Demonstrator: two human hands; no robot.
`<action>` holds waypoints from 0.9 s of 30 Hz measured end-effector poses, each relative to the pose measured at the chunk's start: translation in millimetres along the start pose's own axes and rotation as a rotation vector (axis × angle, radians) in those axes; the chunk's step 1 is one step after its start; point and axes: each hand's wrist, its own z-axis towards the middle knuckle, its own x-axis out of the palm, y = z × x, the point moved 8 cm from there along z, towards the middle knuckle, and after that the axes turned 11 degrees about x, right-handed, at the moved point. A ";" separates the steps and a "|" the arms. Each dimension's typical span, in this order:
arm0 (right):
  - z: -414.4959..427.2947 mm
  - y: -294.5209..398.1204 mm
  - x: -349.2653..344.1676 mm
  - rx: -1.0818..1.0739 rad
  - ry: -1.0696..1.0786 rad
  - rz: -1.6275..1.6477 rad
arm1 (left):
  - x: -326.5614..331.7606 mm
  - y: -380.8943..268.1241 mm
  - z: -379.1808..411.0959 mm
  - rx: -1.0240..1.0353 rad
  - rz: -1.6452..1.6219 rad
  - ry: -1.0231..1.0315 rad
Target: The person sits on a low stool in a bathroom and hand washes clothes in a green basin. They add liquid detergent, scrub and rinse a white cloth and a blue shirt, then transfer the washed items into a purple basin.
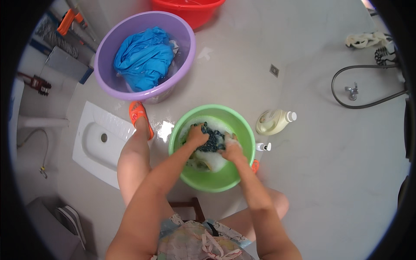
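A light green plastic basin [213, 182] stands on the floor between my legs, with foamy water inside. Dark patterned cloth [213, 139] lies bunched in the suds. My left hand [197, 136] grips the cloth on its left side, fingers curled into it. On the right, my right hand [232, 149], wet with foam, has hold of the cloth's other end. Below the cloth, a yellowish item [201, 165] is partly covered by the suds; I cannot tell what it is.
A purple tub [101, 65] holds wet blue cloth [146, 58]; behind it is a red basin [195, 14]. A detergent bottle [272, 122] and a white pump bottle [262, 147] stand right of the green basin. To the left is a squat toilet [94, 143]. A floor drain [274, 70] lies ahead.
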 end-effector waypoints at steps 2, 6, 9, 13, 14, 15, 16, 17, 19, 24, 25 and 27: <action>9.4 12.1 38.6 0.099 -0.046 0.034 | 11.3 3.5 -5.1 0.105 0.347 -0.080; 7.8 -5.1 115.5 0.265 0.057 0.020 | 47.4 32.3 -1.9 0.184 0.670 -0.123; 6.7 -31.9 181.3 0.361 0.240 -0.161 | 74.6 68.6 6.0 0.030 0.531 0.118; -0.1 -58.5 260.2 0.478 0.558 0.358 | 89.6 107.6 20.8 -0.230 0.508 0.219; 3.5 -51.9 269.3 0.463 0.581 0.397 | 84.1 111.7 21.9 -0.265 0.526 0.225; 5.1 -47.4 277.7 0.446 0.601 0.403 | 79.5 116.5 21.6 -0.296 0.540 0.236; 12.5 -49.3 278.0 0.448 0.596 0.390 | 84.2 118.1 27.1 -0.290 0.544 0.263; 18.4 -48.3 279.9 0.444 0.590 0.380 | 87.0 120.9 29.3 -0.278 0.551 0.290; 32.2 -47.9 279.3 0.418 0.574 0.365 | 90.0 118.2 35.1 -0.264 0.563 0.331; 62.7 -36.4 247.2 0.225 0.589 0.292 | 63.7 84.7 44.9 -0.111 0.705 0.404; 69.9 -38.7 229.1 0.189 0.598 0.246 | 58.9 68.3 49.1 -0.023 0.763 0.426; 66.9 -49.8 175.1 0.198 0.601 0.023 | 44.3 25.0 50.0 0.150 0.794 0.356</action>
